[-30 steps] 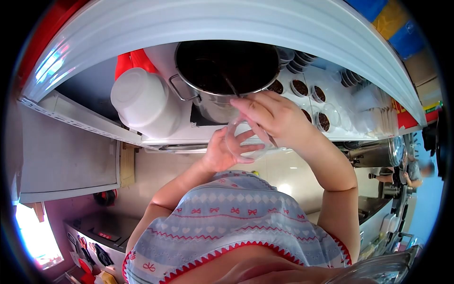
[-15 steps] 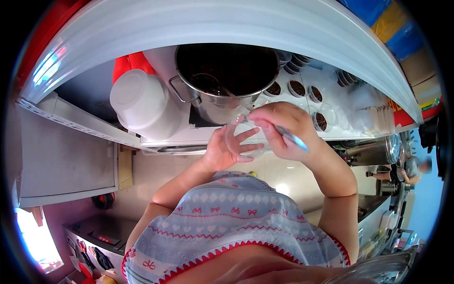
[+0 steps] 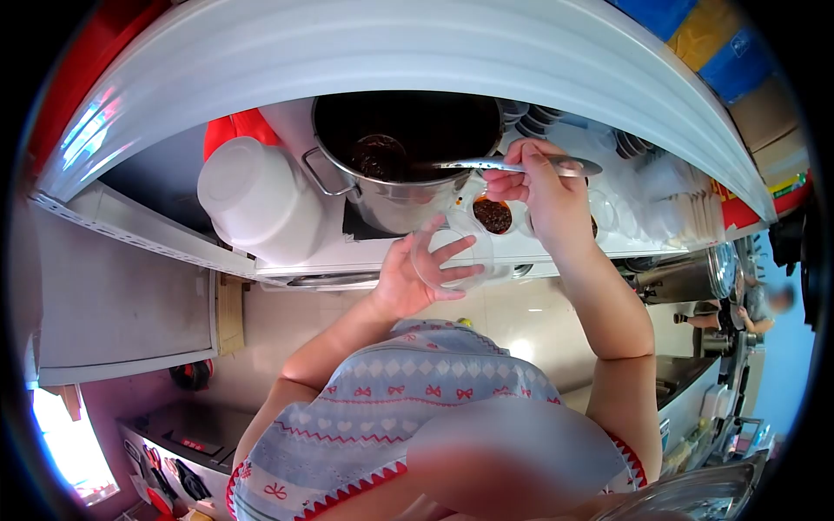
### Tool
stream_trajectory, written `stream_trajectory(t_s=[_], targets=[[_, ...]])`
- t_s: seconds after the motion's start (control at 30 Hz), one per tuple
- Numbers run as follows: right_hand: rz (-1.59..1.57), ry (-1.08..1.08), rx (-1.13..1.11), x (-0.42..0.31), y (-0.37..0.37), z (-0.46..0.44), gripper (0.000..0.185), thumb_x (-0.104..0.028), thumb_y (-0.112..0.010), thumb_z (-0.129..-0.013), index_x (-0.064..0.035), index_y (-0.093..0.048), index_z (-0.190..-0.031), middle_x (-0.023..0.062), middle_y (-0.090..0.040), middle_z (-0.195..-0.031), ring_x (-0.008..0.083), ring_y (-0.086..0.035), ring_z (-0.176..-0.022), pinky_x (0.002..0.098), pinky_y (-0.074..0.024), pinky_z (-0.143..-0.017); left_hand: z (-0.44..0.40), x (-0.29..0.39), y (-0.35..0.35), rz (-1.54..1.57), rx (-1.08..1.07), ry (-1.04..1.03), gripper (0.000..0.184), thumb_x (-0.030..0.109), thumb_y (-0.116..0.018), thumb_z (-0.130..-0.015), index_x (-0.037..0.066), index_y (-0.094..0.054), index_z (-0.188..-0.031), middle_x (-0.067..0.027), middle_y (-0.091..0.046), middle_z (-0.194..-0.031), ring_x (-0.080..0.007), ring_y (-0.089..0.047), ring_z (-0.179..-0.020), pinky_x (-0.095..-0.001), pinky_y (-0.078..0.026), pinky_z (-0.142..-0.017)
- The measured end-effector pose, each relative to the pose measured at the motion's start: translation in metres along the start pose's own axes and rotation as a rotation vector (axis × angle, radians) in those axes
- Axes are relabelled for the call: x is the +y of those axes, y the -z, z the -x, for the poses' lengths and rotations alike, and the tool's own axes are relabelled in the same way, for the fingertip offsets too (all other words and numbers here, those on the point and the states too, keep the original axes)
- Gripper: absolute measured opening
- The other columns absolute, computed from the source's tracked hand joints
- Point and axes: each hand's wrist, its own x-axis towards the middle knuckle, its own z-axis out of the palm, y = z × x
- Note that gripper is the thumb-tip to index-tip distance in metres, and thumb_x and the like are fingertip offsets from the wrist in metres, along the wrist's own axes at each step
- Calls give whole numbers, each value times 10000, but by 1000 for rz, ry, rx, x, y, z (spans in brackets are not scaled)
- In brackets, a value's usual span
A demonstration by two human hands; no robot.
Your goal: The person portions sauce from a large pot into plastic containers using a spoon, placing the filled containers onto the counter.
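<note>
A clear plastic cup rests in my left hand, whose fingers are spread behind and around it. My right hand grips a metal ladle by its handle. The ladle's bowl, holding dark contents, is at the left inside of a large steel pot filled with something dark. Just right of the pot, below my right fingers, sits a filled cup of dark, reddish-oily food.
White stacked tubs stand left of the pot, with a red item behind them. Stacked clear cups or lids are on the right of the shelf. Another person is far off at the right.
My right hand has moved up and right, and the ladle now lies nearly level with its bowl raised into view. My left hand and the cup have hardly moved.
</note>
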Motion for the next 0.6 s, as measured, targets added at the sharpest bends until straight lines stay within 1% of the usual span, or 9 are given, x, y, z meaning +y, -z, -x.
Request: stream_trajectory(t_s=[0.07, 0.13, 0.17, 0.23, 0.37, 0.43, 0.47, 0.57, 0.6], targets=[[-33, -7, 40, 1, 3, -5, 257, -208, -440, -1022, 4, -562, -941, 158, -668, -864, 215, -696, -762, 332, -592, -699, -1, -1, -1, -18, 17, -1, 747, 635, -443, -899, 331, -143, -1513, -188, -186, -1556, -541, -300, -1354, -528, -572, -879], [-67, -20, 97, 2, 8, -10, 207, -188, -445, -987, -23, -556, -926, 145, -670, -849, 202, -697, -756, 331, -593, -685, -2, -3, -2, 50, -21, -11, 724, 574, -489, -908, 319, -160, -1500, -183, -226, -1538, -536, -322, -1346, -542, -558, -897], [-67, -22, 96, 3, 11, -11, 207, -188, -445, -987, -23, -556, -926, 145, -670, -849, 202, -697, -756, 331, -593, -685, -2, -4, -3, 52, -19, -12, 724, 574, -489, -908, 319, -160, -1500, -183, -226, -1538, -536, -322, -1346, -542, -558, -897], [-113, -10, 126, 3, 17, -15, 222, -156, -417, -1000, 11, -555, -952, 169, -664, -859, 244, -698, -781, 357, -598, -721, -3, -4, -4, 60, -30, -11, 707, 571, -486, -912, 322, -173, -1495, -184, -220, -1540, -539, -313, -1350, -545, -559, -896], [-110, 0, 189, -4, 24, -21, 220, -151, -405, -986, 7, -552, -941, 180, -669, -860, 253, -698, -788, 360, -598, -723, -7, -6, -7, 65, -44, -19, 708, 577, -481, -915, 322, -168, -1496, -187, -216, -1541, -541, -306, -1353, -547, -559, -894], [-102, 28, 208, -8, 26, -24, 185, -154, -434, -966, -12, -553, -966, 132, -646, -861, 251, -689, -843, 352, -587, -713, -9, -7, -8, 5, -9, -16, 731, 644, -448, -898, 340, -174, -1503, -192, -175, -1563, -548, -293, -1355, -526, -580, -862], [-102, 28, 209, -7, 27, -25, 185, -154, -434, -966, -12, -553, -966, 132, -646, -861, 251, -689, -843, 352, -587, -713, -10, -8, -10, 5, -9, -15, 731, 644, -448, -898, 340, -174, -1503, -192, -175, -1563, -548, -293, -1355, -526, -580, -862], [-79, 64, 179, -4, 30, -26, 190, -165, -446, -968, -8, -554, -965, 147, -646, -860, 257, -690, -837, 352, -585, -716, -12, -9, -12, 3, 2, -11, 733, 645, -457, -894, 341, -178, -1501, -194, -173, -1563, -552, -295, -1352, -527, -583, -858], [-90, 58, 198, -3, 29, -26, 206, -169, -423, -971, -6, -548, -951, 172, -661, -859, 255, -691, -815, 358, -591, -723, -13, -9, -13, 6, 5, -11, 736, 648, -460, -892, 340, -180, -1499, -195, -174, -1562, -552, -296, -1350, -528, -582, -860]])
